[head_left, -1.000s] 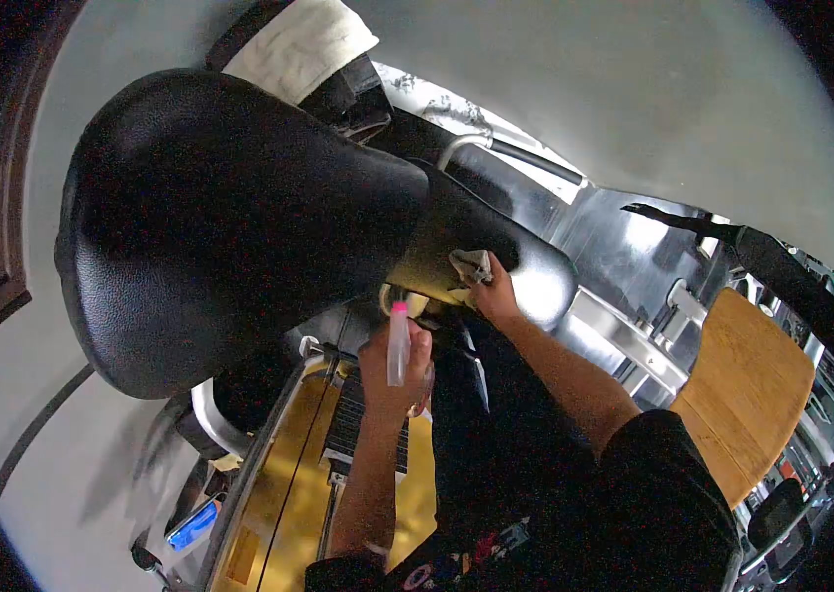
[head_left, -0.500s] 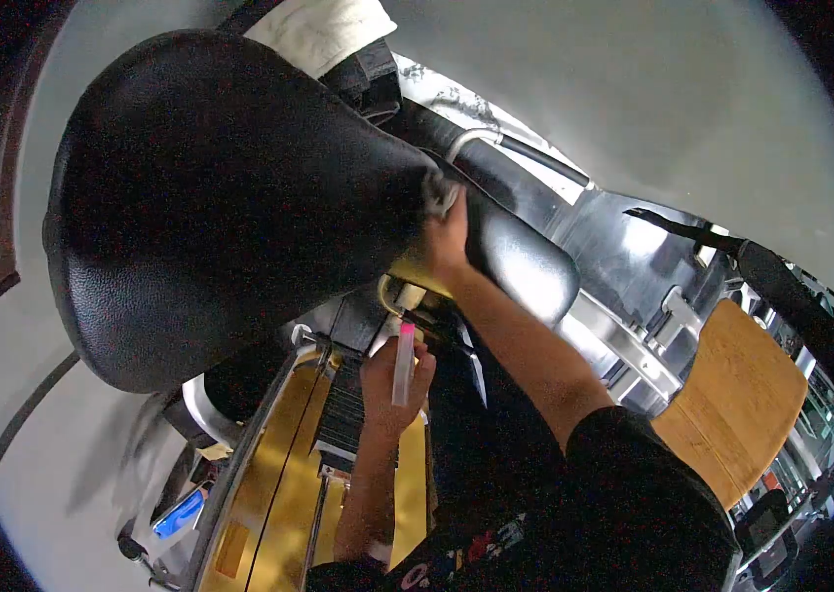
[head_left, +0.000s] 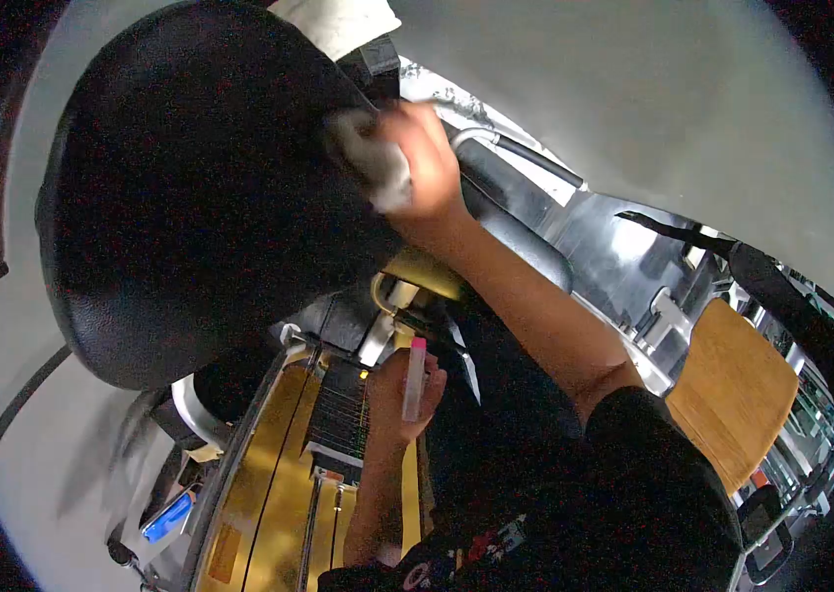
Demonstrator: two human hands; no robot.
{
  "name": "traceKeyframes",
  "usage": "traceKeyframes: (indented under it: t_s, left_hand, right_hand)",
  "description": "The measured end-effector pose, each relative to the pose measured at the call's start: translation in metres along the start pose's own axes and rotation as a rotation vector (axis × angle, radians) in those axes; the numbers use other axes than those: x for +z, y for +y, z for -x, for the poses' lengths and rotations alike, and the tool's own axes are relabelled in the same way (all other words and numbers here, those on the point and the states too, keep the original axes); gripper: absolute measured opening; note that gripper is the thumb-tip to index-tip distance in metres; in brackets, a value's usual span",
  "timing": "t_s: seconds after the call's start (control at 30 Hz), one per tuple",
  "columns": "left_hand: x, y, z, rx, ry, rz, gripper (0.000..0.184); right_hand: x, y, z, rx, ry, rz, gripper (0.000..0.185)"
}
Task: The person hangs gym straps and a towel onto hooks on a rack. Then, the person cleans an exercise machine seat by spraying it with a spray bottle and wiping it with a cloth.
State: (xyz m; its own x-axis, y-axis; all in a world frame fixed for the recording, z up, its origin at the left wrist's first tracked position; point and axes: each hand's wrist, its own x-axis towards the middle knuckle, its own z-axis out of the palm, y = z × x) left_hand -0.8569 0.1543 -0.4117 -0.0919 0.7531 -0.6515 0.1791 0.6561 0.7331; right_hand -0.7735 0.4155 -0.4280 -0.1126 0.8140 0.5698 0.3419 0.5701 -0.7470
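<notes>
A large black padded cushion (head_left: 170,227) with a leather-like grain fills the upper left. My right hand (head_left: 427,163) is closed around a crumpled whitish cloth (head_left: 373,158) and presses it against the cushion's right side; motion blurs both. Lower down, my left hand (head_left: 399,395) is wrapped round a slim clear bottle (head_left: 412,385) with a pink top, held upright. Its fingers are partly hidden. The left hand is beside a stack of dark weight plates (head_left: 338,414) in a gold-coloured machine frame (head_left: 269,464).
A second black pad (head_left: 526,247) lies behind my right forearm, near a bent metal handle (head_left: 535,163). A wooden board (head_left: 738,395) stands at the right. White fabric (head_left: 338,22) hangs at the top, and a blue object (head_left: 168,517) is at lower left.
My right hand has moved up and left with the cloth, from the cushion's narrow end onto its surface. My left hand has shifted slightly down and right, still holding the bottle.
</notes>
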Motion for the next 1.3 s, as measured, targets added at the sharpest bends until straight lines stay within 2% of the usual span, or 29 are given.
traceKeyframes:
  t_s: [0.03, 0.07, 0.1, 0.13, 0.17, 0.23, 0.27, 0.33, 0.4, 0.43, 0.47, 0.5, 0.57, 0.6, 0.67, 0.73, 0.8, 0.83, 0.9, 0.93, 0.97, 1.0, 1.03, 1.1, 1.17, 1.2, 1.23, 1.27, 1.3]
  left_hand:
    - [-0.002, 0.011, 0.001, 0.006, 0.004, 0.003, 0.023]
    - [-0.003, 0.024, 0.002, 0.115, 0.015, -0.070, 0.023]
    - [-0.004, 0.030, 0.002, 0.222, 0.026, -0.141, 0.023]
    - [-0.003, 0.030, 0.003, 0.221, 0.027, -0.135, 0.023]
    - [-0.003, 0.028, 0.003, 0.219, 0.022, -0.126, 0.022]
    - [-0.002, 0.025, -0.003, 0.226, 0.017, -0.116, 0.020]
    - [0.000, 0.019, -0.005, 0.246, 0.008, -0.117, 0.020]
    - [0.007, 0.015, -0.004, 0.256, -0.009, -0.119, 0.019]
    - [0.016, 0.017, 0.000, 0.138, -0.097, 0.368, 0.016]
    - [0.018, 0.008, -0.002, 0.139, -0.098, 0.366, 0.016]
    - [0.023, -0.007, -0.002, 0.110, -0.074, 0.296, 0.015]
    - [0.025, -0.009, -0.004, 0.083, -0.050, 0.226, 0.015]
    - [0.030, -0.004, -0.004, 0.120, -0.051, 0.222, 0.014]
    - [0.032, 0.003, -0.004, 0.158, -0.052, 0.220, 0.013]
    - [0.029, 0.015, -0.002, 0.195, -0.079, 0.146, 0.014]
    - [0.023, 0.026, -0.001, 0.223, -0.097, 0.068, 0.015]
    - [0.016, 0.034, -0.005, 0.318, -0.055, -0.093, 0.017]
    - [0.014, 0.032, -0.006, 0.315, -0.054, -0.099, 0.017]
    - [0.011, 0.024, -0.004, 0.213, -0.048, -0.063, 0.023]
    - [0.010, 0.021, -0.001, 0.200, -0.051, -0.068, 0.023]
    - [0.010, 0.018, 0.000, 0.108, -0.054, 0.004, 0.020]
    - [0.010, 0.017, 0.000, 0.019, -0.057, 0.077, 0.018]
    - [0.008, 0.013, -0.001, 0.020, -0.062, 0.075, 0.018]
    - [0.000, 0.006, -0.002, 0.171, -0.087, -0.064, 0.013]
    - [-0.003, 0.014, 0.002, 0.127, -0.072, -0.031, 0.012]
    - [-0.004, 0.016, 0.003, 0.085, -0.052, 0.004, 0.011]
    - [-0.006, 0.014, 0.004, 0.088, -0.055, 0.005, 0.011]
    - [-0.009, 0.009, 0.005, 0.133, -0.046, 0.035, 0.011]
    - [-0.013, 0.003, 0.007, 0.177, -0.034, 0.064, 0.011]
  right_hand:
    - [-0.003, 0.014, 0.026, 0.058, -0.056, -0.005, 0.056]
    - [-0.006, 0.030, 0.058, 0.197, -0.049, -0.102, 0.055]
    - [-0.003, 0.035, 0.090, 0.848, -0.029, -0.558, 0.054]
    - [0.013, 0.101, 0.159, 1.290, 0.239, -1.157, 0.049]
    - [0.002, 0.098, 0.165, 1.287, 0.234, -1.152, 0.049]
    - [-0.016, 0.081, 0.169, 1.385, -0.007, -0.595, 0.043]
    - [-0.013, 0.090, 0.158, 1.385, -0.008, -0.592, 0.043]
    - [0.001, 0.113, 0.119, 0.990, 0.125, -0.437, 0.042]
    - [-0.010, 0.083, 0.031, 0.738, -0.021, -0.281, 0.039]
    - [-0.001, 0.079, 0.006, 0.691, 0.020, -0.459, 0.033]
    - [-0.008, 0.049, -0.030, 0.563, -0.129, -0.596, 0.032]
    - [-0.002, 0.048, -0.035, 0.423, -0.216, -0.432, 0.034]
    - [0.004, 0.050, -0.035, 0.275, -0.152, -0.321, 0.035]
    - [0.004, 0.064, -0.017, 0.276, -0.148, -0.318, 0.035]
    - [0.007, 0.104, 0.041, 0.240, -0.065, -0.079, 0.044]
    - [-0.013, 0.102, 0.099, 0.564, -0.052, 0.050, 0.039]
    - [-0.026, 0.114, 0.142, 1.454, 0.065, -0.988, 0.039]
    - [-0.025, 0.112, 0.157, 1.457, 0.067, -0.994, 0.039]
    - [-0.021, 0.097, 0.174, 1.508, -0.046, -0.731, 0.043]
    - [-0.014, 0.085, 0.165, 1.420, 0.079, -0.892, 0.043]
    - [-0.004, 0.074, 0.149, 1.425, 0.083, -0.892, 0.043]
    - [0.007, 0.062, 0.131, 1.373, 0.217, -0.836, 0.040]
    - [0.015, 0.052, 0.114, 1.315, 0.352, -0.776, 0.038]
    - [0.022, 0.029, 0.091, 1.021, 0.234, -0.528, 0.036]
    - [0.019, -0.008, 0.056, 0.589, 0.133, -0.310, 0.041]
    - [0.016, -0.027, 0.041, 0.588, 0.136, -0.306, 0.041]
    - [0.013, -0.046, 0.028, 0.484, 0.053, -0.294, 0.045]
    - [0.011, -0.055, 0.023, 0.379, -0.031, -0.282, 0.050]
    - [0.012, -0.052, 0.029, 0.379, -0.032, -0.283, 0.050]
